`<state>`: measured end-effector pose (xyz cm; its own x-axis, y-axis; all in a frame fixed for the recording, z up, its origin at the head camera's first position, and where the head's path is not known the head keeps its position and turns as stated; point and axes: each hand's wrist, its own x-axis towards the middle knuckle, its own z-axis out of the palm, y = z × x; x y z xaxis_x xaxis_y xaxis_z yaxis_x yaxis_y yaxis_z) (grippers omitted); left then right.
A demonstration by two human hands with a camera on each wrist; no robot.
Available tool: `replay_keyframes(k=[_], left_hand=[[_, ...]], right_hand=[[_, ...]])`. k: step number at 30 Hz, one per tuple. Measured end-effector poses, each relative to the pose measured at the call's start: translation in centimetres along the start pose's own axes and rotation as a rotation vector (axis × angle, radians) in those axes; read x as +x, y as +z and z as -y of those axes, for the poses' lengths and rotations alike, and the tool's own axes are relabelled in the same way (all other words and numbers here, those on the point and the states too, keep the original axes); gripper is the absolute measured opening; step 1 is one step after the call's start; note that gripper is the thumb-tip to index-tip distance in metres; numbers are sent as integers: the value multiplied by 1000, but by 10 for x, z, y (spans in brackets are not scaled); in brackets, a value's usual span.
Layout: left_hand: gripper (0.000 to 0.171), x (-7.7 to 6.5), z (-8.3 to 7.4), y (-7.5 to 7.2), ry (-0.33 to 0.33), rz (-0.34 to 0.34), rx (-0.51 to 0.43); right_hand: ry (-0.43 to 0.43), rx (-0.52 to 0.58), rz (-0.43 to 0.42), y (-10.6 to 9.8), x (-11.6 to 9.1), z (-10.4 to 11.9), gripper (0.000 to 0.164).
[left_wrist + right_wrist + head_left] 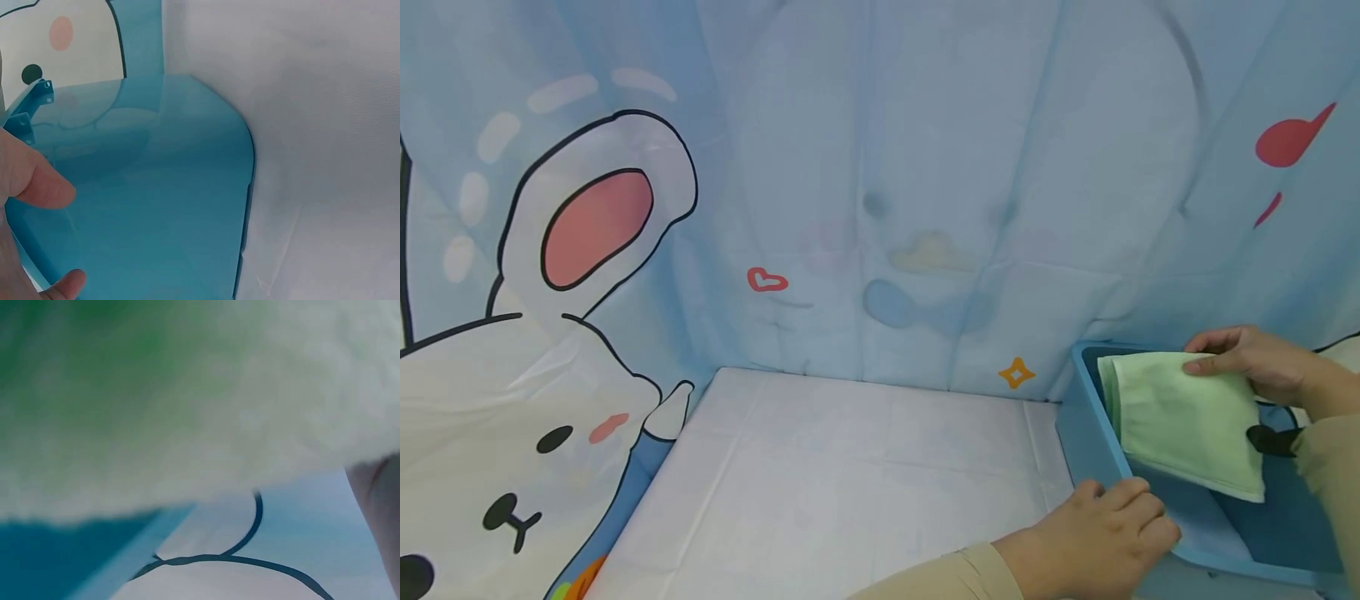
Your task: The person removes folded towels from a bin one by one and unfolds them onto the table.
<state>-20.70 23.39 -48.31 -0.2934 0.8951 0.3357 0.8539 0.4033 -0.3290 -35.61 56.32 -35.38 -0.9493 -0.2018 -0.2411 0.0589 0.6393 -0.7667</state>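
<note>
A pale green towel [1187, 425], folded in layers, hangs within the mouth of a blue plastic bin [1078, 425] at the right of the head view. My right hand [1262, 367] pinches the towel's upper edge between thumb and fingers. Blurred green cloth [187, 412] fills most of the right wrist view and hides much there. On the bin's near left rim, my left hand [1105, 537] grips with curled fingers. The left wrist view shows the bin's outer wall [162, 187] with the thumb [50, 187] against it.
A white-covered surface [865, 483] lies left of the bin. Behind it hangs a blue cloth backdrop [940, 167] printed with a cartoon animal [482, 433], a heart and other shapes. A dark strap-like item [1273, 440] shows by the right wrist.
</note>
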Motion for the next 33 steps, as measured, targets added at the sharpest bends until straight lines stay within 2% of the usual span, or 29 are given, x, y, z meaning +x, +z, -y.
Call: replay_keyframes(k=[3,8,10,12,15,19,26,33], left_hand=[[33,1,1,-1,3,26,-5],[33,-1,4,-3,25,16,-22],[35,-1,6,-5,37,69,-43],[38,1,7,-6,45,153,-77],[54,4,10,-9,45,274,-135],[74,7,14,-14,36,346,-186],[67,9,17,-21,14,405,-192],[74,5,17,-25,-32,431,-194]], right_hand=[[-10,-14,-42,-2,-3,3,16],[-40,-11,-120,-7,-12,7,18],[-63,-3,-149,-10,-16,9,21],[-82,7,-173,-11,-21,11,23],[-88,5,-197,-13,-27,16,25],[-74,2,-238,-15,-34,24,26],[-72,0,-280,-21,-48,35,22],[-96,-63,-290,-20,-60,53,20]])
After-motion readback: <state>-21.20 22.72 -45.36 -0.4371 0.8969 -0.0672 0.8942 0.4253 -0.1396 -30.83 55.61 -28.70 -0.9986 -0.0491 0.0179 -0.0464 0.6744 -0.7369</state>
